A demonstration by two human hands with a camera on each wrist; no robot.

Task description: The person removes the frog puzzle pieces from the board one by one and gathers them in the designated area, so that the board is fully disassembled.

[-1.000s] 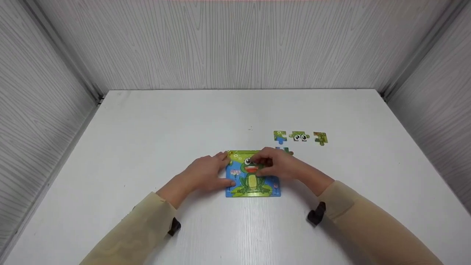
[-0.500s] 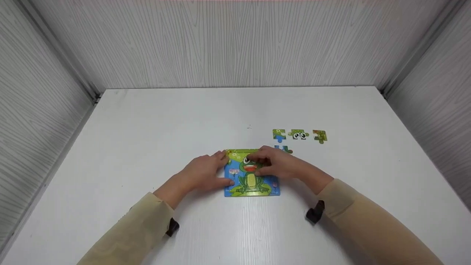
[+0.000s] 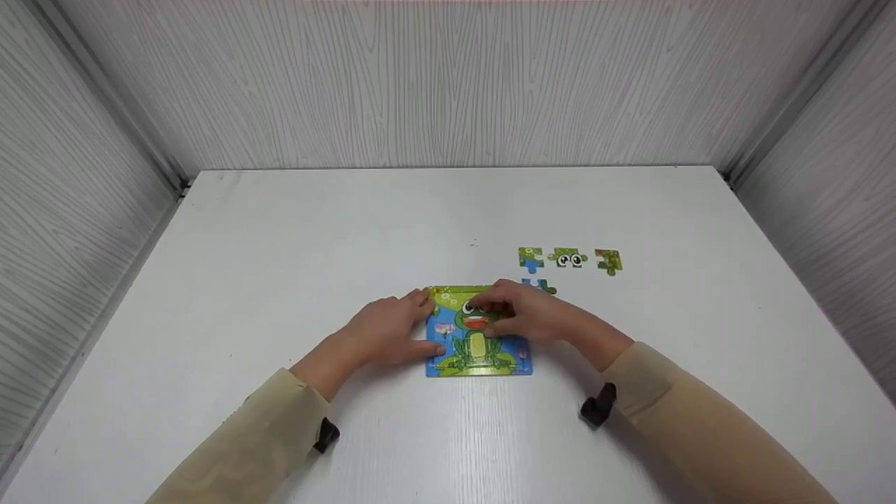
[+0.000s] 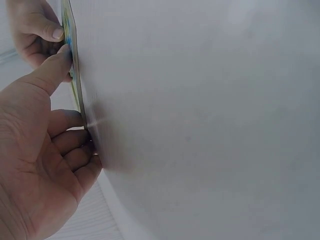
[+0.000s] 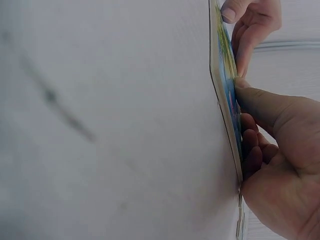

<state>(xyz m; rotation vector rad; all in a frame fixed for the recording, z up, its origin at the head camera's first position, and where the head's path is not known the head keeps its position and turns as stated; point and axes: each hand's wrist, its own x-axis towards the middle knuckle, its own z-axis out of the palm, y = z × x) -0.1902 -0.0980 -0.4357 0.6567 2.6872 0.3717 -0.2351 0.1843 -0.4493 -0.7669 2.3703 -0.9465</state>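
Note:
A square frog puzzle board [image 3: 446,341] lies flat on the table between both hands. Its picture shows a green frog with a red mouth on blue and green. My left hand [image 3: 387,330] rests at the board's left side, thumb on the face and fingers along the edge. In the left wrist view, that thumb [image 4: 57,65] lies on top of the board. My right hand [image 3: 535,313] covers the upper right of the board, with bent fingers by the frog's eyes and thumb below the mouth. Whether a piece sits under those fingers I cannot tell.
Behind the board, at the right, lie loose puzzle pieces: a green and blue corner [image 3: 531,260], a piece with two eyes [image 3: 568,258] and another corner [image 3: 609,260]. A blue and green piece [image 3: 549,286] shows partly behind the right hand. Grey wood-grain walls [image 3: 448,84] enclose the table.
Both hands keep almost the same pose on the board. The whole view shifts slightly; the loose pieces stay in place.

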